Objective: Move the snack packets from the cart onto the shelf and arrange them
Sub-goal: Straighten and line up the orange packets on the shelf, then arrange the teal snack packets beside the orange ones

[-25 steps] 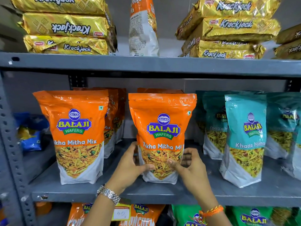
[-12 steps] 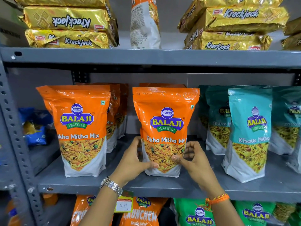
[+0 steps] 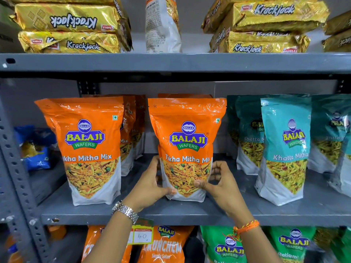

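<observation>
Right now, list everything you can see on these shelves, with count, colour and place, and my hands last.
Tikha Mitha Mix packets: two in front, more behind, orange, middle shelf left and centre.
Khatta Mitha packets: several, teal, middle shelf right.
Krackjack packs: gold, stacked on top shelf, left and right; count unclear.
Upright packet: one, white and orange, top shelf centre.
Blue packets: blurred, far left of the middle level.
Crunchem packet: orange, bottom shelf.
Green packets: bottom shelf right, count unclear.
Price tag: one, yellow, on middle shelf edge.
Shelf rack: grey metal.
Left hand: silver watch, holding centre packet's left side.
Right hand: orange thread, holding its right side.
</observation>
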